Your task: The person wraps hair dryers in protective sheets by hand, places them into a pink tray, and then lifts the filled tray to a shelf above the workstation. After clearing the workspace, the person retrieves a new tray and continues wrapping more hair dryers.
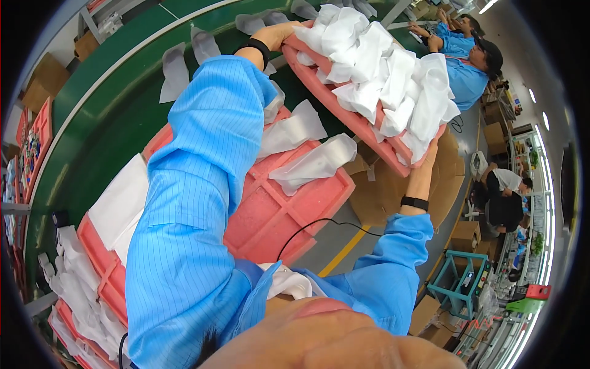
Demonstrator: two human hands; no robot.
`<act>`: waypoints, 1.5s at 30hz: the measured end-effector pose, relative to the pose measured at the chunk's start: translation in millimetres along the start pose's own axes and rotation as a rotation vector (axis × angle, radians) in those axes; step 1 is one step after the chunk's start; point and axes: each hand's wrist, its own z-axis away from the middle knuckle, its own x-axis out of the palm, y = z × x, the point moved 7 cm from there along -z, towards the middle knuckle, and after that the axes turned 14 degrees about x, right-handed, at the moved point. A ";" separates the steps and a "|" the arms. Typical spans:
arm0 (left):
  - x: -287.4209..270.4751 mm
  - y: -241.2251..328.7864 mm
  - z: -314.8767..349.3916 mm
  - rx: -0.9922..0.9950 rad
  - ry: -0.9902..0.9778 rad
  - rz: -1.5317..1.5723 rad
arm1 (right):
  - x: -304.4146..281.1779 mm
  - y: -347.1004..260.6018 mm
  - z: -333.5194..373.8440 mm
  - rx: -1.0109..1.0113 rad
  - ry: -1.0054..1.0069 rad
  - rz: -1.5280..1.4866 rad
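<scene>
A pink foam tray (335, 104) is held out ahead of me, tilted, heaped with white wrapped pieces (424, 92). My left hand (279, 34) grips its far left end, fingers partly hidden behind the rim. At the near right corner, my right hand (426, 161) is closed around the edge; the tray hides its fingertips. Beneath my left arm lies a second pink divided tray (264, 215). White translucent sleeves (316, 163) rest on that lower tray, near its far edge. A flat white sheet (120, 200) covers part of the pink foam at left.
A green work surface (101, 92) curves along the left and far side, with several white sleeves (175, 72) on it. An open cardboard box (448, 175) stands below the raised tray. A teal metal stand (458, 283) is at right. Co-workers in blue (462, 77) sit at far right.
</scene>
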 end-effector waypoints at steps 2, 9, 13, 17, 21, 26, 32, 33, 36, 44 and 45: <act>2.4 -0.4 10.2 0.010 -0.019 0.007 | -6.2 7.5 6.5 0.002 0.016 0.001; 24.8 45.5 73.4 0.092 0.171 -0.035 | 18.2 -0.4 48.8 -0.265 0.116 0.218; -32.7 59.1 113.0 0.214 0.267 0.006 | 62.2 -2.5 61.7 -0.004 -0.184 -0.112; -64.1 68.0 175.7 0.279 0.435 0.046 | 112.0 17.0 62.2 -0.059 -0.263 -0.033; -84.7 102.0 247.2 0.426 0.491 0.112 | 165.9 24.8 67.2 -0.141 -0.306 0.073; -148.5 123.7 378.6 0.286 0.670 0.014 | 260.4 71.7 53.9 -0.021 -0.553 -0.028; -176.7 174.5 512.5 0.490 0.831 -0.193 | 411.2 124.8 92.4 -0.100 -0.743 0.019; -196.0 176.9 543.4 0.539 0.824 -0.102 | 444.1 134.7 96.6 -0.117 -0.826 0.029; -230.9 193.3 614.6 0.606 0.852 -0.045 | 528.8 185.7 96.0 0.089 -0.804 0.003; -296.3 209.8 737.9 0.617 1.160 -0.092 | 699.9 314.4 33.3 0.291 -0.734 0.045; -299.7 213.7 761.3 0.589 1.241 -0.117 | 728.8 328.6 57.3 0.345 -0.740 0.065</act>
